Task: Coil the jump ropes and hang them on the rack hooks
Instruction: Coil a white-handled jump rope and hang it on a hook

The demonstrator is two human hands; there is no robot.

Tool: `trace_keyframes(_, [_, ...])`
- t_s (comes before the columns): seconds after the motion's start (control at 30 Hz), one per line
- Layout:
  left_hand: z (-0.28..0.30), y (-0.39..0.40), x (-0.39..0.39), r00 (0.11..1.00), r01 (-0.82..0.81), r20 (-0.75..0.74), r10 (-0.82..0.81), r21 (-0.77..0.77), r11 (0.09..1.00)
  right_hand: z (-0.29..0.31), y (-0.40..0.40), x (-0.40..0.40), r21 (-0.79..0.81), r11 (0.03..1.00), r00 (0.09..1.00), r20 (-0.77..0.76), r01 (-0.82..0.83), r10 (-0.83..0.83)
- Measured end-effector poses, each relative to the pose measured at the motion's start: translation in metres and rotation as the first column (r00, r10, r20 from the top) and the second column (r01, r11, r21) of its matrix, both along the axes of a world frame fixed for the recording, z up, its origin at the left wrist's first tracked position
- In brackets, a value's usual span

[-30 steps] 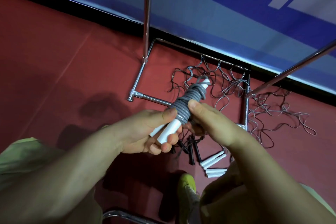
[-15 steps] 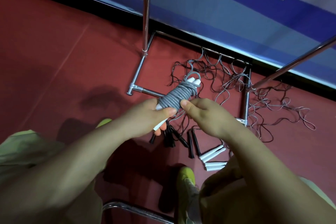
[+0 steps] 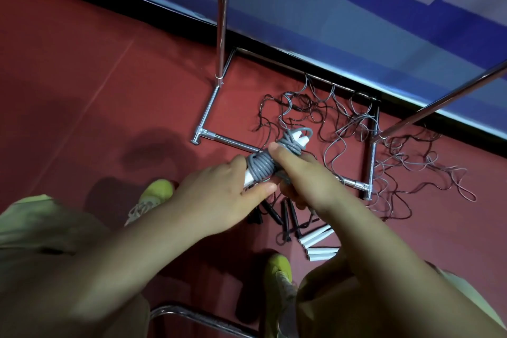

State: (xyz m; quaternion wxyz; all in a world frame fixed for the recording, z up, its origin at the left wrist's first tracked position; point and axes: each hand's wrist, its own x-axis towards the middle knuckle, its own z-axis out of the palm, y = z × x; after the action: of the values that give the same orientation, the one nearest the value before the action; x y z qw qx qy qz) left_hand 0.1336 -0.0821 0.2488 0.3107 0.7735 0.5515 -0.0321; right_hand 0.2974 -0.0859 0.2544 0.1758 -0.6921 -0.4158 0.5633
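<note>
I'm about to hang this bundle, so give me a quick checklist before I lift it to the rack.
1. Grey rope wound tight round its handles: ok.
2. Left hand holds the lower end: ok.
3. Right hand grips the middle, thumb on the coils: ok.
4. Rope end tucked and secure: cannot tell.
5. Free hook on the rack: cannot tell, no hooks in view.
6. Loose ropes on the floor clear of the shoes: ok.

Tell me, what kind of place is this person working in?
Probably a gym or sports hall. The floor is red sports surfacing, a blue padded wall runs along it, and loose jump ropes lie tangled around a metal rack.
</note>
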Motion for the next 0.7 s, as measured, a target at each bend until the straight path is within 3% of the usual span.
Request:
trace_keyframes(0.07, [0.003,-0.001,0.0,0.997,-0.022,0.068,0.028,-0.084,0.996,0.003,0.002,0.002,-0.002,0.999,0.998,-0.047,0.039,-0.039])
trace_keyframes(0.1, [0.005,0.001,-0.001,0.979,-0.076,0.173,0.112,-0.201,0.977,0.003,0.003,0.003,0.011,0.999,0.997,-0.066,0.043,-0.042])
trace_keyframes(0.17, [0.008,0.007,-0.003,0.815,-0.16,0.411,0.408,-0.517,0.841,0.003,0.004,0.003,0.055,0.998,0.993,-0.117,0.02,-0.013])
trace_keyframes(0.2, [0.01,0.011,-0.004,0.743,-0.132,0.429,0.514,-0.659,0.74,0.003,0.003,0.002,0.085,0.996,0.989,-0.147,0.006,0.007])
trace_keyframes(0.27, [0.013,0.014,-0.006,0.715,-0.019,0.401,0.573,-0.808,0.589,0.003,0.002,0.002,0.144,0.989,0.98,-0.195,-0.015,0.043])
trace_keyframes(0.3, [0.014,0.014,-0.006,0.704,0.016,0.411,0.58,-0.825,0.565,0.002,0.002,0.002,0.165,0.986,0.976,-0.212,-0.017,0.052])
trace_keyframes(0.43, [0.011,0.015,-0.005,0.627,-0.087,0.433,0.647,-0.787,0.611,-0.001,0.002,0.004,0.135,0.991,0.97,-0.235,-0.027,0.059])
trace_keyframes(0.57, [0.001,0.015,-0.004,0.66,-0.182,0.452,0.6,-0.679,0.711,-0.004,0.001,0.003,0.06,0.994,0.961,-0.257,-0.089,0.102])
trace_keyframes(0.7, [-0.004,0.018,-0.005,0.726,-0.191,0.508,0.464,-0.499,0.845,-0.002,-0.003,0.003,-0.02,0.999,0.935,-0.353,-0.041,0.031])
